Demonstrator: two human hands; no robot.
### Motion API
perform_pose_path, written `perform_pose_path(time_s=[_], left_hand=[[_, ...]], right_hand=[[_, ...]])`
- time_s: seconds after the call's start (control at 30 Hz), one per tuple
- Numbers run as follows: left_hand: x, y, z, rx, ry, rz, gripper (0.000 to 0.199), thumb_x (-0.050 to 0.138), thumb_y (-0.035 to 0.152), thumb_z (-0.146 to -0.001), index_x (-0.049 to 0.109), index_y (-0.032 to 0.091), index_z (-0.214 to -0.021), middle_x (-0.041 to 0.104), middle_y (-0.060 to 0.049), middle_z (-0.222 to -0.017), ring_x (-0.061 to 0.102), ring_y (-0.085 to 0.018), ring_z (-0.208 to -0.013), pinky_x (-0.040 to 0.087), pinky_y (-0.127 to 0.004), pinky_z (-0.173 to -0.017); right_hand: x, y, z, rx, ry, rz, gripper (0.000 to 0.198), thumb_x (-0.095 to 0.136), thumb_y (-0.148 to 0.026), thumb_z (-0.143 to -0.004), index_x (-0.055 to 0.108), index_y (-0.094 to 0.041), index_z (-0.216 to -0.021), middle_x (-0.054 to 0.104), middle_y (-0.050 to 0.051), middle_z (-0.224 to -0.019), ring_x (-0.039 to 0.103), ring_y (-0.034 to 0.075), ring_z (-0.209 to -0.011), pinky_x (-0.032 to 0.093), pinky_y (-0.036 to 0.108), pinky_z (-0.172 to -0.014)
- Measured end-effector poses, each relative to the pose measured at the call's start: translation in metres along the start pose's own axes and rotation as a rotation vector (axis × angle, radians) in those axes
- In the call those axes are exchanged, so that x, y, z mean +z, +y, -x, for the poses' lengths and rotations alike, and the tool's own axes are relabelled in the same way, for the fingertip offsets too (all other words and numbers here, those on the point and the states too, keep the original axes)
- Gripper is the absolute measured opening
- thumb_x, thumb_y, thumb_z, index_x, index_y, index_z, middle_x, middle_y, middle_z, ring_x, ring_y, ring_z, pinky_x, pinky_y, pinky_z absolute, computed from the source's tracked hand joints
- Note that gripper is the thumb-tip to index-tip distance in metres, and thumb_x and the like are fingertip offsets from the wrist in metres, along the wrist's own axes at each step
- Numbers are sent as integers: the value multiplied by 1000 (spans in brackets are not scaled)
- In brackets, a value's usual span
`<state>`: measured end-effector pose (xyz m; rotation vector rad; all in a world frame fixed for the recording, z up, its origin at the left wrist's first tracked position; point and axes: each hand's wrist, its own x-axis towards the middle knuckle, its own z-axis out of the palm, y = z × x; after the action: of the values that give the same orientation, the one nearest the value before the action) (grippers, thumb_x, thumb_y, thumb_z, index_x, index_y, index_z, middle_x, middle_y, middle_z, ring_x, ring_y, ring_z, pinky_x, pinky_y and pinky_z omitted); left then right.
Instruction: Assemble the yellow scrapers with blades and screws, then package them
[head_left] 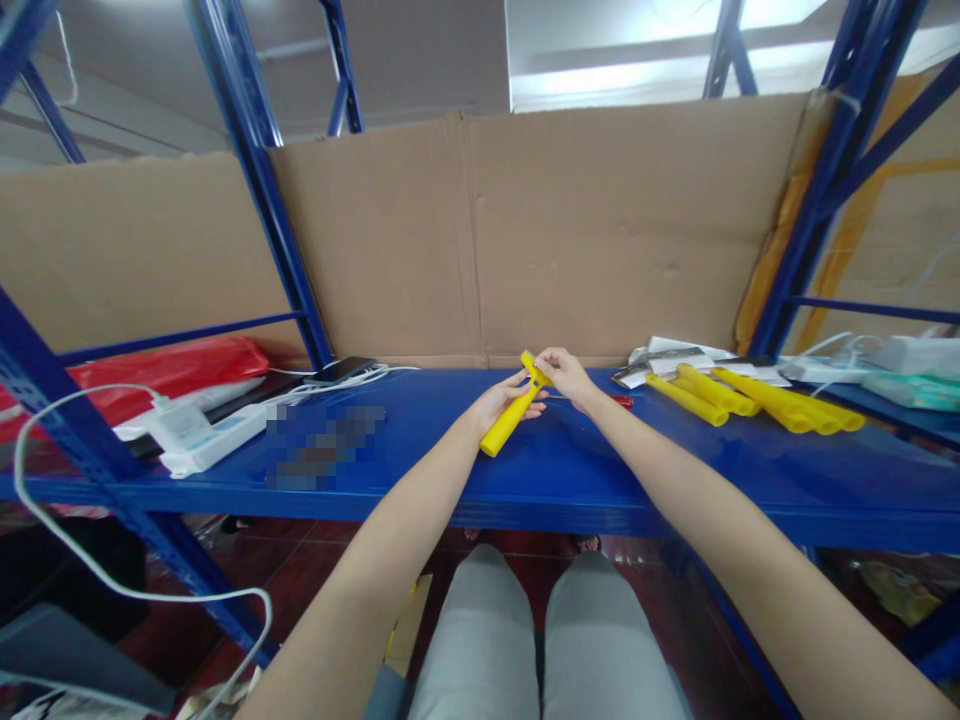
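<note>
A yellow tube-like handle with a T-shaped head (506,425) is in my hands above the blue shelf (442,455). My left hand (501,398) wraps round its upper part, and the tube's round end points down toward me. At the head, the fingers of my right hand (562,374) are pinched on its right side; any small part between them is too small to make out. Behind my right wrist lies a thin tool with a red handle (623,401), probably a screwdriver, partly hidden by my forearm.
Several yellow tubes (694,402) lie on the right beside white papers (667,355). A white power strip (217,440) with a plugged-in charger, a black phone (349,370) and a red bag (172,370) are on the left. Cardboard (600,230) closes off the back between blue posts.
</note>
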<state>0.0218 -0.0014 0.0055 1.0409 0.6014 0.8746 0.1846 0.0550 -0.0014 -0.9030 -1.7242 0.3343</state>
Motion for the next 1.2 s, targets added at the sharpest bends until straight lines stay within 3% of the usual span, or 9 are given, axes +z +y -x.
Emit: perform_pose_path(time_s=[0.2,0.4,0.97,1.2], left_hand=[[-5,-1,-3,9,-44,46,64,38,4,-89,24,22,-148,69,-10,-84,68,-15,-61,57,-27,-61],[-6,-1,-4,6,-52,59,66,39,4,-89,20,22,-150,70,-10,-87,68,-16,-62,57,-29,-65],[-6,-2,-5,-5,-38,56,63,40,5,-88,26,21,-148,69,-10,-84,68,-17,-61,58,-31,-65],[-7,-2,-7,-11,-28,14,67,39,5,-89,18,23,-150,69,-9,-86,68,-16,-63,57,-32,-69]], right_hand=[[2,2,2,18,13,-107,17,57,-37,-76,60,-21,-76,62,4,-87,55,20,-90,44,37,-84],[3,2,3,7,9,-144,17,58,-38,-75,59,-21,-76,62,4,-86,55,19,-89,44,37,-84],[2,2,2,1,18,-4,14,56,-34,-78,60,-21,-76,60,4,-89,54,18,-87,44,36,-84],[5,9,1,-3,29,112,12,54,-32,-79,60,-21,-77,60,5,-89,54,19,-87,43,39,-85]])
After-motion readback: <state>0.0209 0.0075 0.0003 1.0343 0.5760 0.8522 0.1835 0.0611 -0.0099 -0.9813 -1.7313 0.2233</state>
